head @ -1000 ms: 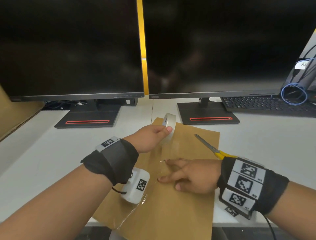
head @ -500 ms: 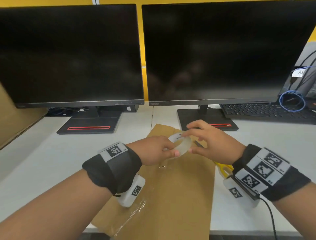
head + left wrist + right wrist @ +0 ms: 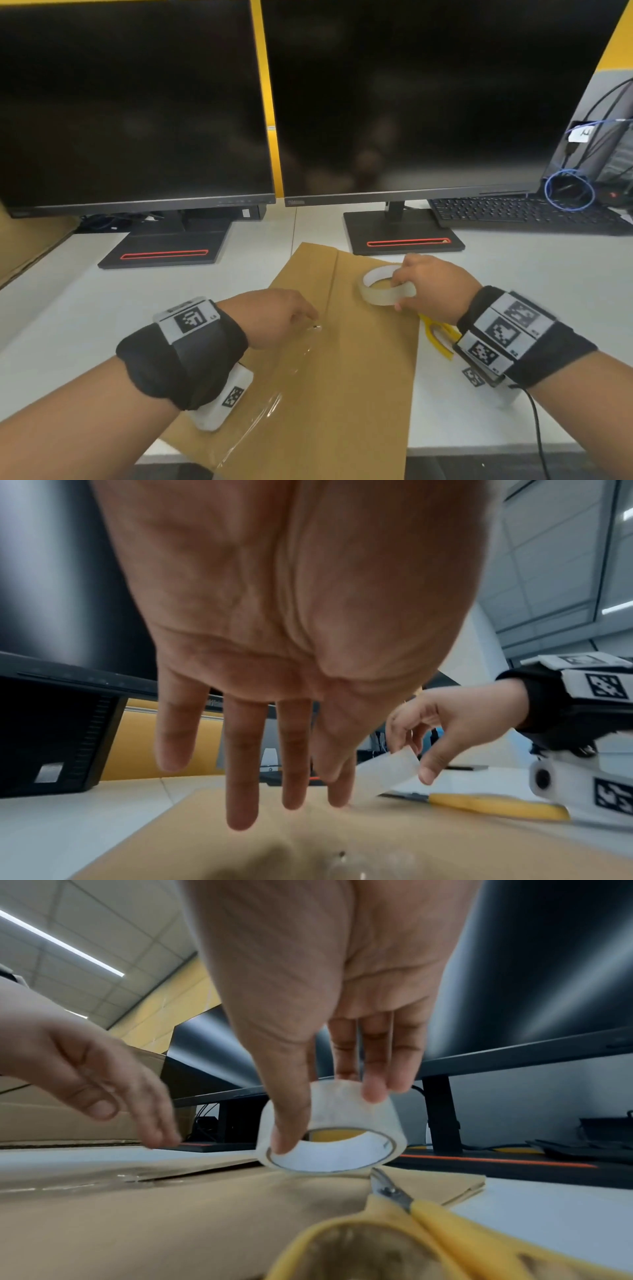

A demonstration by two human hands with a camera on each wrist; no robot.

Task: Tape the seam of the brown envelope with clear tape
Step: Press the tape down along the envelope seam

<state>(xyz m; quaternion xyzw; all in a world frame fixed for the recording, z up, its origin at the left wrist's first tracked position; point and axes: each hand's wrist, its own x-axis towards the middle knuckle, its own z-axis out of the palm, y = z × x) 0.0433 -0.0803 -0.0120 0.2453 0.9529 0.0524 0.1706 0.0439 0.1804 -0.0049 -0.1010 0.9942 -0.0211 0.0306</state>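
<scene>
The brown envelope (image 3: 342,394) lies flat on the white desk. A strip of clear tape (image 3: 270,401) runs along its seam, from the near edge up to an end at mid-envelope. My left hand (image 3: 301,315) hovers over that end with straight fingers (image 3: 240,791) pointing down and holding nothing; contact is unclear. My right hand (image 3: 399,294) pinches the clear tape roll (image 3: 387,289) between thumb and fingers (image 3: 377,1085), just above the envelope's far right part. The wrist view shows the roll (image 3: 332,1137) tilted, close to the paper.
Yellow-handled scissors (image 3: 440,337) lie at the envelope's right edge, under my right wrist, blades (image 3: 390,1185) pointing away. Two black monitors on stands (image 3: 404,236) rise behind the envelope. A keyboard (image 3: 513,214) and cables sit far right. Cardboard (image 3: 20,246) lines the left.
The roll passed from my left hand to my right, which carried it right and down toward the envelope. My left hand let go and dropped to the tape end on the seam.
</scene>
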